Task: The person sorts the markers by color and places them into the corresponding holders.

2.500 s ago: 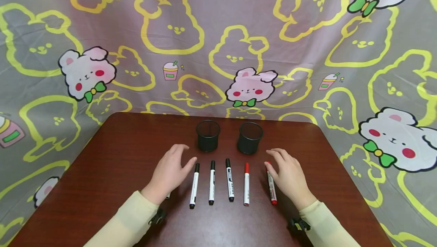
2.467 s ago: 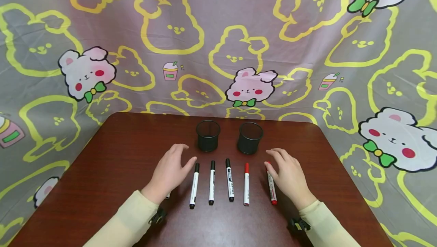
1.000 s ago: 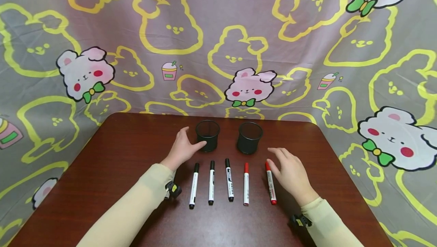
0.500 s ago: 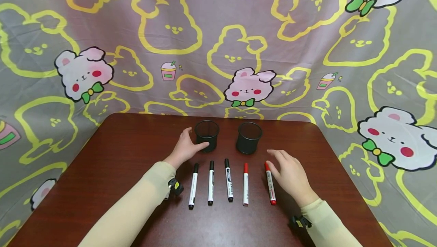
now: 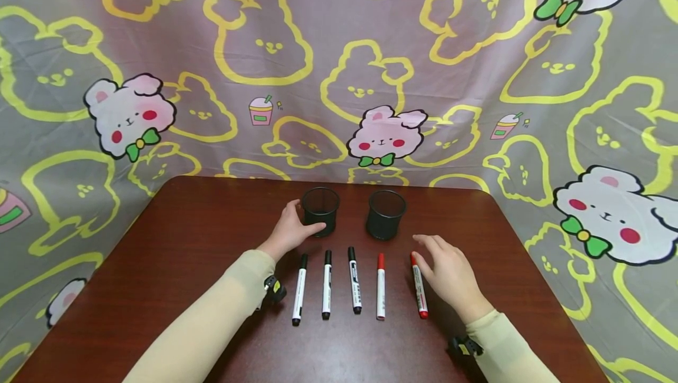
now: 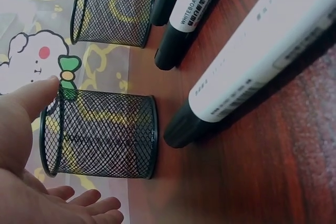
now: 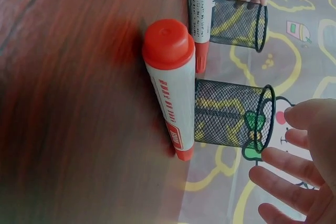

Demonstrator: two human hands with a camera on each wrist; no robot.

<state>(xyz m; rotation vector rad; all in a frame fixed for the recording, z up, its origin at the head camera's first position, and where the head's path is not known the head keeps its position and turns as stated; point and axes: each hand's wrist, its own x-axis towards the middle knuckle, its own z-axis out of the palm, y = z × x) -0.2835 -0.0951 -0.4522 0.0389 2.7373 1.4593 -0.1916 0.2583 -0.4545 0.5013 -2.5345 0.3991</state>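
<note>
My left hand [image 5: 290, 231] is beside the left black mesh pen cup [image 5: 321, 218], thumb in front of it and the other fingers at its left. In the left wrist view, the thumb overlaps the rim of this cup [image 6: 105, 135], while the fingers are loosely spread below. My right hand [image 5: 449, 268] hovers open next to a red-capped whiteboard marker [image 5: 419, 286], holding nothing. In the right wrist view its fingers [image 7: 286, 182] are spread apart, away from that marker [image 7: 173, 98]. A second mesh pen cup [image 5: 385, 218] stands upright to the right of the first.
Between the hands lie another red marker [image 5: 381, 286] and three black-capped whiteboard markers [image 5: 300, 290] in a row on the brown table [image 5: 175, 265]. Part of one more thing shows beneath the left cuff. A patterned curtain [image 5: 296, 30] hangs behind the table.
My left hand has moved forward and right from above the table by the markers to the left pen cup. The right hand has barely shifted; cups and markers stay put.
</note>
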